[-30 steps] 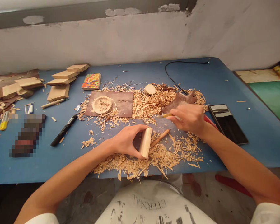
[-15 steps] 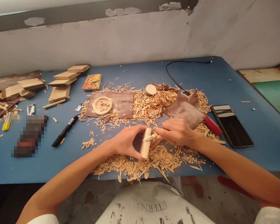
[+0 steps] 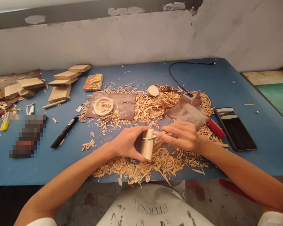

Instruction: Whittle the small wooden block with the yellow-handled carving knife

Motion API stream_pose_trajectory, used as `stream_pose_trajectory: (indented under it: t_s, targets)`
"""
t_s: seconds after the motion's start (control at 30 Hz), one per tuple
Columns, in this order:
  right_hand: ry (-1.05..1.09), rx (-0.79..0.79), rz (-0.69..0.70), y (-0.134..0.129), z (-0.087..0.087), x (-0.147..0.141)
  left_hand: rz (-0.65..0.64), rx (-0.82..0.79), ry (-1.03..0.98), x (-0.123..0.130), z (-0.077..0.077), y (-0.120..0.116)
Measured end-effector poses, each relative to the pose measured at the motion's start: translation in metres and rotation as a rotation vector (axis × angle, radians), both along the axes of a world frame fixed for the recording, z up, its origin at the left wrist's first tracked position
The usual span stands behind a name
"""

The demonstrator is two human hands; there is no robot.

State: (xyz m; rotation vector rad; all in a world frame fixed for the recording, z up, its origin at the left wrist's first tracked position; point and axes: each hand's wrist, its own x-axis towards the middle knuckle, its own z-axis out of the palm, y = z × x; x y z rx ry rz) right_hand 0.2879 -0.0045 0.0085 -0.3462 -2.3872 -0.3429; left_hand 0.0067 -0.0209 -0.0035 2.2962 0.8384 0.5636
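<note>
Between the thumb and fingers of my left hand (image 3: 128, 142) a pale wooden block (image 3: 147, 147) is held by its two ends, above the blue table. My right hand (image 3: 180, 135) grips a small knife (image 3: 163, 132) with a yellow handle, and its blade lies across the upper part of the block. Wood shavings (image 3: 165, 160) are heaped beneath and around both hands. Just beyond them, a brown sandpaper sheet (image 3: 124, 106) bears a round carved wooden piece (image 3: 103, 106).
A phone (image 3: 235, 128) and a red-handled tool (image 3: 215, 127) lie at the right. Black marker (image 3: 64, 131), yellow cutter (image 3: 5, 121) and wooden blocks (image 3: 59, 93) are at the left. A black cable (image 3: 173, 75) curves behind the shavings near a round wood slice (image 3: 152, 91).
The knife has turned, its blade now lying flatter across the block, slightly higher up. My right hand's fingers have stretched out more along the handle.
</note>
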Motion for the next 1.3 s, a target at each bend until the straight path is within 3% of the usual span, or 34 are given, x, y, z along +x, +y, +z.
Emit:
stream_pose_trajectory:
  t_s: [0.37,0.7,1.3]
  targets:
    - [0.043,-0.02,-0.019,-0.0021,-0.0046,0.0008,0.002,-0.08,-0.024,0.0004,0.0063,0.0016]
    - [0.09,-0.006,-0.055,-0.0027,-0.0012,-0.0035,-0.025,0.004,-0.001,0.0002,0.0035,0.002]
    - [0.107,-0.18,-0.039,-0.0021,-0.0025,-0.0052,-0.005,-0.011,0.026,0.0,-0.0019,0.0016]
